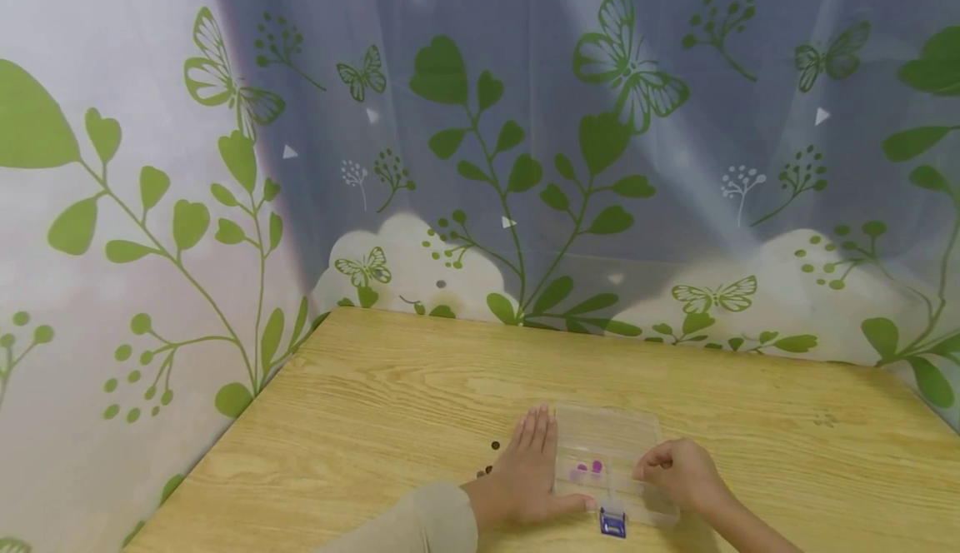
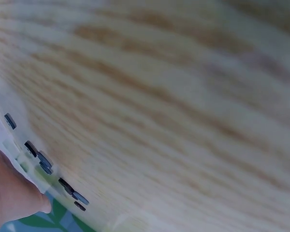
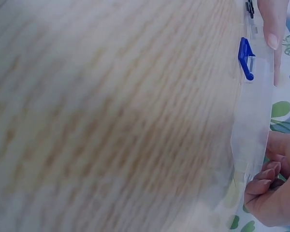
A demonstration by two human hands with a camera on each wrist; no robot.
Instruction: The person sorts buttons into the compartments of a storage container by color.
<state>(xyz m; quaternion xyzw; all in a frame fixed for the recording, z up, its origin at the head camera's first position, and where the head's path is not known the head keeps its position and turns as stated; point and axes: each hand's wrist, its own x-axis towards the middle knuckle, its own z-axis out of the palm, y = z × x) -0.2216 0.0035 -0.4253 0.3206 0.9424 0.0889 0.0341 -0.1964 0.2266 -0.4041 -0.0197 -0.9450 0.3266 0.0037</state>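
Note:
A clear plastic box (image 1: 637, 493) with a blue latch (image 1: 612, 523) at its front stands on the wooden table, its clear lid (image 1: 607, 426) laid back. Two small purple discs (image 1: 597, 466) show inside. My left hand (image 1: 525, 474) lies along the box's left side, fingers straight and pointing away, thumb stretched toward the front edge. My right hand (image 1: 678, 474) is at the right wall with curled fingers. In the right wrist view the right hand (image 3: 275, 188) grips the box's end between thumb and fingers; whether it also holds something small is hidden.
Several small dark discs (image 1: 495, 445) lie on the table (image 1: 360, 420) to the left of my left hand; the left wrist view shows more of these dark discs (image 2: 31, 149). A curtain (image 1: 480, 161) printed with leaves and butterflies borders the table's back and left.

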